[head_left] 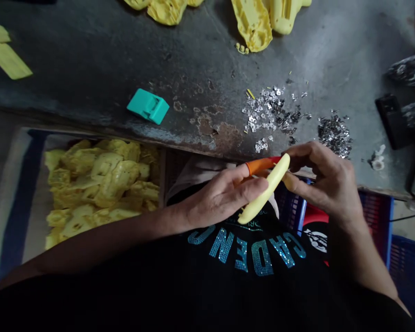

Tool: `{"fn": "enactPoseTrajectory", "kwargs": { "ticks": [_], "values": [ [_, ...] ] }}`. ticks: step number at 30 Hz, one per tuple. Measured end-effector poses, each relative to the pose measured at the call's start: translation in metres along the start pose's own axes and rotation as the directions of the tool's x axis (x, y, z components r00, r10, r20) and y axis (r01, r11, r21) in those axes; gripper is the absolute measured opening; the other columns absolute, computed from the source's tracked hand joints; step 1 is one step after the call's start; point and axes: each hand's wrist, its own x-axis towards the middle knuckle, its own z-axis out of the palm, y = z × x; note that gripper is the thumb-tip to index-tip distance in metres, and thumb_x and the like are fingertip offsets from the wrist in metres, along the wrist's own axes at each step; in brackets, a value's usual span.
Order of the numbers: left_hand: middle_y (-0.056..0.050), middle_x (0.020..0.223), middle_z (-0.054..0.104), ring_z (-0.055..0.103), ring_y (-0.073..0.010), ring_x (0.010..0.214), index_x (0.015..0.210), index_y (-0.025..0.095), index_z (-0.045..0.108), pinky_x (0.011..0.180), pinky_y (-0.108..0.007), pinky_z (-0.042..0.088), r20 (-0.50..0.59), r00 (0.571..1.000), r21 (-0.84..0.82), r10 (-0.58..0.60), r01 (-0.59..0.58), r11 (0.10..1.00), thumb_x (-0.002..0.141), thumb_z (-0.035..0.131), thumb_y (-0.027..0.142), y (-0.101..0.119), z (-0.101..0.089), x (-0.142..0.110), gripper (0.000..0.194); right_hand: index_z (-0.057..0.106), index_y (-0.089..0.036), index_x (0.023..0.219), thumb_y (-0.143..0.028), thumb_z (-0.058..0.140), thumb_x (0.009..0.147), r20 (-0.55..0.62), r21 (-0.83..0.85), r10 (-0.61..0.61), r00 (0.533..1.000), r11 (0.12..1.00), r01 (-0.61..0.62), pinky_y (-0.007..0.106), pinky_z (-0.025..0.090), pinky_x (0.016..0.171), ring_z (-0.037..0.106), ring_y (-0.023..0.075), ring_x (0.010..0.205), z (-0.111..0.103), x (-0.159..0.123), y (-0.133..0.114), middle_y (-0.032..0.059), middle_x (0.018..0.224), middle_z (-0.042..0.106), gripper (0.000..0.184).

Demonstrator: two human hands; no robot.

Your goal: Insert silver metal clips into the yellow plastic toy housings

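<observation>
My left hand [221, 198] and my right hand [323, 184] both grip a long, pale yellow moulded plastic part [263, 191], held tilted in front of my chest. My left fingers wrap its middle, while my right fingertips and thumb pinch its upper end. Behind that end lies a slim orange-handled tool [261, 165], touched by my left index finger and right fingertips. Its tip is hidden behind the yellow part, so I cannot tell what kind of tool it is.
A worn, rust-stained metal bench [207, 60] lies ahead, bearing a teal plastic block [148, 106], silver scrap heaps [266, 113] and yellow moulded parts [252, 23]. Below its edge at left, a box [34, 184] holds many yellow parts. Blue crates [376, 221] stand at right.
</observation>
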Motion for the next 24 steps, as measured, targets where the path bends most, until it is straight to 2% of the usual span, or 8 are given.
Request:
{"fn": "enactPoseTrajectory", "kwargs": {
  "ticks": [2,6,10,16,18,20,22,24],
  "values": [
    [-0.008,0.124,0.083,0.076,-0.0214,0.096,0.162,0.026,0.073,0.074,-0.026,0.059,0.031,0.998,0.137,0.048,-0.052,0.989,0.112,0.073,0.061,0.005,-0.003,-0.003,0.061,0.076,-0.028,0.117,-0.023,0.087,0.100,-0.060,0.039,-0.004,0.998,0.999,0.007,0.032,0.064,0.077,0.075,0.0174,0.085,0.006,-0.006,0.002,0.0000,0.103,0.079,0.021],
    [-0.013,0.147,0.078,0.078,-0.0278,0.121,0.153,0.021,0.081,0.097,-0.031,0.065,0.103,0.972,0.406,0.210,-0.233,0.884,0.110,0.078,0.050,0.012,-0.006,-0.003,0.053,0.076,-0.027,0.120,-0.020,0.090,0.097,-0.194,-0.013,-0.070,0.979,0.998,0.069,0.033,0.063,0.079,0.076,0.0182,0.088,0.018,-0.023,0.008,0.0006,0.105,0.080,0.028],
    [-0.014,0.147,0.080,0.080,-0.0292,0.127,0.149,0.020,0.084,0.107,-0.032,0.065,0.114,0.963,0.487,0.243,-0.268,0.831,0.111,0.076,0.047,0.008,-0.002,0.001,0.047,0.076,-0.027,0.121,-0.018,0.090,0.095,-0.270,-0.011,-0.081,0.960,0.997,0.081,0.032,0.062,0.079,0.076,0.0172,0.087,0.028,-0.039,0.017,0.0001,0.103,0.080,0.031],
    [-0.008,0.107,0.084,0.076,-0.0168,0.073,0.158,0.018,0.076,0.063,-0.023,0.060,0.160,0.987,0.453,0.025,-0.096,0.886,0.113,0.071,0.058,0.008,-0.004,0.000,0.060,0.080,-0.030,0.116,-0.023,0.092,0.095,-0.213,0.304,0.164,0.963,0.948,-0.095,0.030,0.062,0.083,0.076,0.0157,0.089,0.033,-0.055,0.024,-0.0015,0.101,0.080,0.025],
    [-0.010,0.111,0.086,0.082,-0.0213,0.083,0.166,0.019,0.069,0.069,-0.026,0.064,0.233,0.972,0.413,0.003,-0.102,0.905,0.116,0.062,0.064,0.014,-0.011,-0.001,0.068,0.081,-0.030,0.112,-0.026,0.096,0.093,-0.180,0.491,0.303,0.936,0.852,-0.181,0.028,0.063,0.082,0.076,0.0148,0.087,0.033,-0.056,0.024,-0.0021,0.098,0.081,0.024],
    [-0.015,0.143,0.083,0.085,-0.0293,0.117,0.178,0.027,0.056,0.090,-0.032,0.071,0.278,0.959,0.425,0.056,-0.175,0.888,0.118,0.059,0.059,0.017,-0.020,0.000,0.068,0.080,-0.030,0.105,-0.037,0.101,0.088,-0.099,0.698,0.458,0.883,0.664,-0.267,0.028,0.064,0.077,0.076,0.0149,0.081,0.037,-0.054,0.025,-0.0025,0.092,0.081,0.028],
    [-0.013,0.178,0.061,0.070,-0.0353,0.154,0.187,0.037,0.038,0.115,-0.040,0.068,0.301,0.937,0.526,0.178,-0.319,0.789,0.113,0.072,0.045,0.014,-0.029,0.003,0.082,0.078,-0.028,0.098,-0.051,0.103,0.084,0.007,0.818,0.547,0.837,0.478,-0.319,0.030,0.064,0.070,0.073,0.0158,0.072,0.047,-0.050,0.025,-0.0022,0.086,0.079,0.037],
    [-0.011,0.192,0.041,0.052,-0.0391,0.171,0.191,0.040,0.025,0.132,-0.051,0.058,0.371,0.870,0.585,0.326,-0.491,0.646,0.100,0.086,0.029,0.005,-0.037,0.008,0.110,0.077,-0.027,0.094,-0.058,0.105,0.079,0.101,0.855,0.569,0.816,0.370,-0.364,0.030,0.063,0.063,0.069,0.0150,0.065,0.063,-0.046,0.025,-0.0024,0.082,0.077,0.045]
  ]
}}
